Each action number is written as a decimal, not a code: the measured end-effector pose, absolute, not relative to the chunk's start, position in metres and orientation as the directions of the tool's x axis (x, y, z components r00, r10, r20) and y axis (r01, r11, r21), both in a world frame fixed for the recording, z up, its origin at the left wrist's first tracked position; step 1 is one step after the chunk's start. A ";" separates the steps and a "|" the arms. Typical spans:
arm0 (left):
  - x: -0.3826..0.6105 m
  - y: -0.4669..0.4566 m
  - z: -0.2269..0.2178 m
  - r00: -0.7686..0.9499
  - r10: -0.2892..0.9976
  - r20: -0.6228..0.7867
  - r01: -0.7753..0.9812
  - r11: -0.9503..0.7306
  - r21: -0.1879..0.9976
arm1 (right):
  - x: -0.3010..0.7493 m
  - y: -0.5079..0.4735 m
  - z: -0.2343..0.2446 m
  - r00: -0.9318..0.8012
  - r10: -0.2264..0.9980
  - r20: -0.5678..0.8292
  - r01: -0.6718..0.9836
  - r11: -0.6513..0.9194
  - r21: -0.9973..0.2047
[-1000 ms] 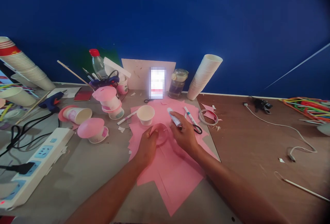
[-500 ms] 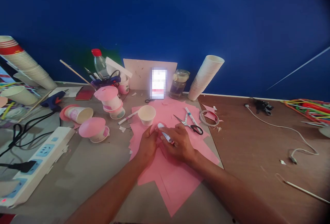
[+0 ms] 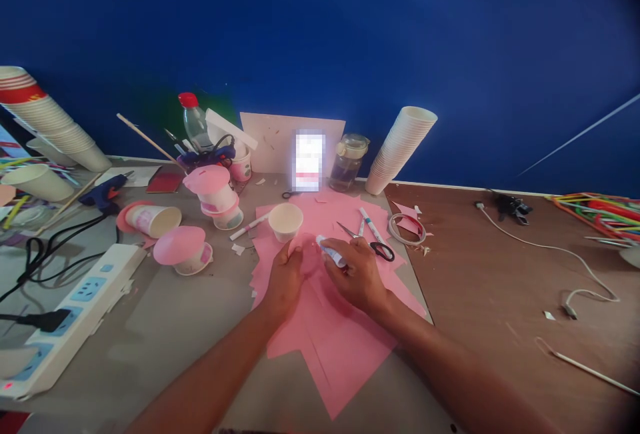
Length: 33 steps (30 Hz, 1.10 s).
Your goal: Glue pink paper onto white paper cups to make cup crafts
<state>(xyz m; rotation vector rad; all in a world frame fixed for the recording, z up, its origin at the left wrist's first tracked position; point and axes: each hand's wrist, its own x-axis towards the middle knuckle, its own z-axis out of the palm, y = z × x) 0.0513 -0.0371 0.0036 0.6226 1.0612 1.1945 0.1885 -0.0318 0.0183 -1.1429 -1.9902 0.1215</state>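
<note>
My left hand [image 3: 285, 277] is closed, thumb on top, on the edge of a pink paper piece [image 3: 307, 246]. What I take for a white glue stick [image 3: 331, 253] sits in my right hand [image 3: 357, 271], its tip beside the right edge of that piece. Both hands are above stacked pink paper sheets [image 3: 345, 367]. Just behind my left hand stands a white paper cup [image 3: 285, 222]. Scissors [image 3: 373, 244] with black handles and a white marker [image 3: 371, 224] lie beyond my right hand.
A roll of tape [image 3: 407, 229] lies right of the sheets. Behind are a glass jar [image 3: 349, 164], a leaning cup stack [image 3: 401, 151] and a bright phone [image 3: 309, 161]. Pink-topped cups [image 3: 185, 251], a glue gun [image 3: 103, 194] and a power strip [image 3: 85, 321] occupy the left.
My right hand has shifted slightly right with the glue stick, away from my left hand. More of the pink piece shows between them. My left hand stays nearly in place.
</note>
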 end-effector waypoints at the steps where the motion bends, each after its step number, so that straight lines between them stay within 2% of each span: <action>1: 0.051 -0.037 0.004 0.008 0.945 -0.326 -0.441 0.296 0.848 | 0.187 -0.033 0.019 -0.250 0.762 0.597 0.662 0.585 -0.469; 4: 0.051 -0.038 0.005 0.026 0.951 -0.307 -0.449 0.286 0.847 | 0.180 -0.034 0.018 -0.279 0.768 0.577 0.650 0.593 -0.475; 9: 0.052 -0.038 0.008 0.040 0.958 -0.285 -0.416 0.275 0.867 | 0.180 -0.029 0.012 -0.310 0.770 0.557 0.708 0.578 -0.406; 15: 0.052 -0.038 0.004 -0.004 0.948 -0.319 -0.405 0.290 0.867 | 0.192 -0.027 0.018 -0.192 0.770 0.609 0.715 0.535 -0.450; 18: 0.051 -0.039 0.005 0.025 0.944 -0.329 -0.438 0.306 0.845 | 0.189 -0.029 0.018 -0.247 0.766 0.593 0.669 0.578 -0.467; 21: 0.052 -0.039 0.007 0.067 0.951 -0.301 -0.452 0.298 0.841 | 0.186 -0.028 0.014 -0.341 0.731 0.592 0.659 0.635 -0.404; 24: 0.052 -0.038 0.005 0.041 0.953 -0.300 -0.445 0.286 0.848 | 0.188 -0.023 0.012 -0.332 0.726 0.602 0.693 0.621 -0.366; 29: 0.051 -0.038 0.002 -0.028 0.933 -0.360 -0.399 0.320 0.859 | 0.195 -0.022 0.016 -0.194 0.770 0.608 0.675 0.554 -0.486; 33: 0.051 -0.038 0.007 0.050 0.946 -0.320 -0.451 0.307 0.838 | 0.190 -0.027 0.014 -0.308 0.761 0.570 0.634 0.611 -0.473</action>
